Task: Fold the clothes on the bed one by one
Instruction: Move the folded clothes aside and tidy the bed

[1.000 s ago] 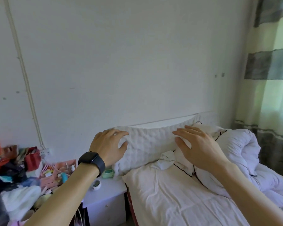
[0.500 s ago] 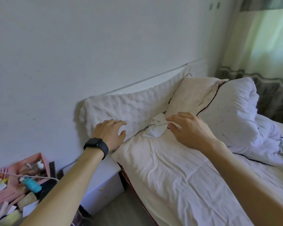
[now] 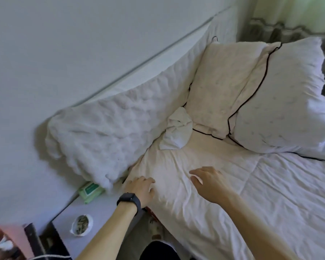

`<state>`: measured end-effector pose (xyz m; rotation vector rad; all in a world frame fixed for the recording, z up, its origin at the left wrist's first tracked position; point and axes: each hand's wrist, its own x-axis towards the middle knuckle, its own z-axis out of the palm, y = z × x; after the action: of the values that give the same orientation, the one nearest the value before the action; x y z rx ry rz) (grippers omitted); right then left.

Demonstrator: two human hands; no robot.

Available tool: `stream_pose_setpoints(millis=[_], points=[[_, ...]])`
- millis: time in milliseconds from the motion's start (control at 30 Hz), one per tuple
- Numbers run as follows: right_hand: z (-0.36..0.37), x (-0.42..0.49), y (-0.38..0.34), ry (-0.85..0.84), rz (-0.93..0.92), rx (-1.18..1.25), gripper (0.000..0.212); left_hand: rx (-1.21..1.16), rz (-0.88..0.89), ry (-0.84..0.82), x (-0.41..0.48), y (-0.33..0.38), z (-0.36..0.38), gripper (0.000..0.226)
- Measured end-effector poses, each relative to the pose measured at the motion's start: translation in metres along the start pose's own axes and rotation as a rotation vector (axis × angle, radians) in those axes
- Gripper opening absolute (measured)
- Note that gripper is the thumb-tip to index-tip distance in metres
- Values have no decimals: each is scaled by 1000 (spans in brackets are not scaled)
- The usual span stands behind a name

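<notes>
A small crumpled white garment (image 3: 177, 129) lies on the bed (image 3: 251, 194) near the head, between the quilted pillow (image 3: 105, 136) and the piped pillow (image 3: 223, 85). My left hand (image 3: 141, 189), with a black watch on the wrist, hovers at the bed's near left corner, fingers relaxed and holding nothing. My right hand (image 3: 208, 182) is over the wrinkled white sheet, fingers spread and empty. Both hands are well below the garment and apart from it.
A rolled white duvet (image 3: 289, 102) with black piping fills the upper right. Left of the bed stands a white nightstand (image 3: 101, 209) with a green wipes pack (image 3: 90, 190) and a small bowl (image 3: 82, 225). A pink box (image 3: 9, 241) sits at bottom left.
The view has tilted down toward the bed. Both hands have drawn back from the pillows and the white garment toward the near edge of the sheet.
</notes>
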<state>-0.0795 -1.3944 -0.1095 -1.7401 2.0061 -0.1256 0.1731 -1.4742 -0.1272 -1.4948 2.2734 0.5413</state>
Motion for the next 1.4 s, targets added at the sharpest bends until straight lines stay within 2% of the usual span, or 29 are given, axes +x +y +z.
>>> stream_pose_setpoints(millis=[233,433,533,633,700,800,867,900,933,1033,1100,1167,1200,1300,1400], points=[[101,61,-3,-331,332,87,43,57,159,-408,120,-49,43,41],[153,117,4,-543,536,177,46,209,259,-532,212,-76,55,41],[172,153,15,-560,555,236,47,218,295,-496,270,-74,63,41],[196,189,28,-455,583,275,48,189,337,-402,332,-67,71,45],[221,207,37,-371,591,263,52,128,338,-280,367,-57,76,50],[260,225,44,-327,584,237,61,-34,287,33,416,-42,77,67],[287,228,45,-316,580,253,63,-11,325,200,448,-34,81,85],[298,227,44,-315,583,255,63,55,349,213,460,-30,84,90],[308,226,42,-313,593,263,63,126,363,185,471,-27,88,86],[314,228,44,-335,621,303,63,145,384,98,485,-21,102,32],[295,230,47,-414,632,357,64,57,419,75,469,-20,104,26],[262,228,47,-451,709,533,66,-49,472,68,435,-14,91,20],[240,225,44,-403,793,686,69,-83,488,48,413,-8,79,18],[166,203,25,-84,1022,1256,67,-178,527,-41,344,11,42,22],[95,170,7,76,979,1621,52,-291,592,-99,276,34,2,21]])
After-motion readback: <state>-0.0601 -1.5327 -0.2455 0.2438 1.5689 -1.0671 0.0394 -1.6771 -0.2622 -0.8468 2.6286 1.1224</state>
